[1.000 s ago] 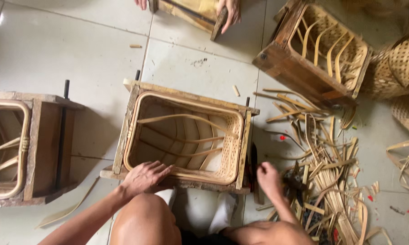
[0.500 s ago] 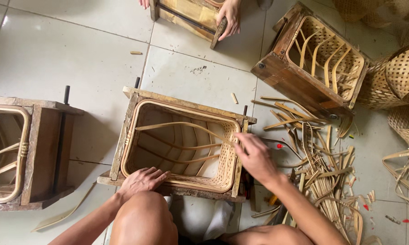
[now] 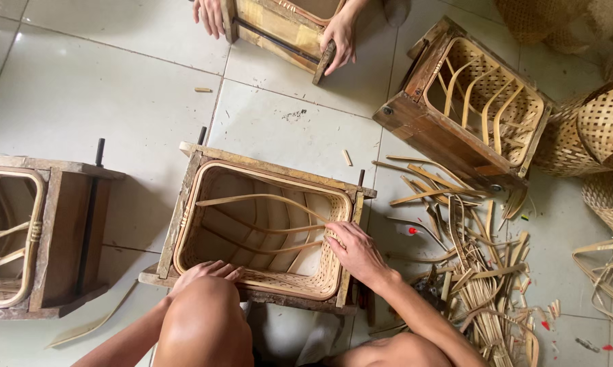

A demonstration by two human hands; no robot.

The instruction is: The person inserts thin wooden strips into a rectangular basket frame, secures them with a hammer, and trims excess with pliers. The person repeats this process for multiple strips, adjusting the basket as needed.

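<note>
A woven bamboo basket sits inside a wooden frame mould (image 3: 272, 168) on the tiled floor in front of me. Several bent bamboo strips (image 3: 252, 199) arch across its inside. My right hand (image 3: 356, 250) rests on the basket's right rim, its fingers closed on the end of one bent strip. My left hand (image 3: 204, 272) lies flat on the near rim of the basket, partly hidden behind my knee (image 3: 208, 326).
A second wooden mould with a basket (image 3: 38, 238) stands at the left. A third, tilted mould (image 3: 469, 102) lies at the upper right. Loose bamboo strips (image 3: 480, 272) litter the floor at right. Woven baskets (image 3: 602, 129) sit far right. Another person's hands (image 3: 340, 34) hold a frame at the top.
My right hand came up from the strip pile at the right to the basket's right rim and took hold of a strip. My left hand stayed on the near rim.
</note>
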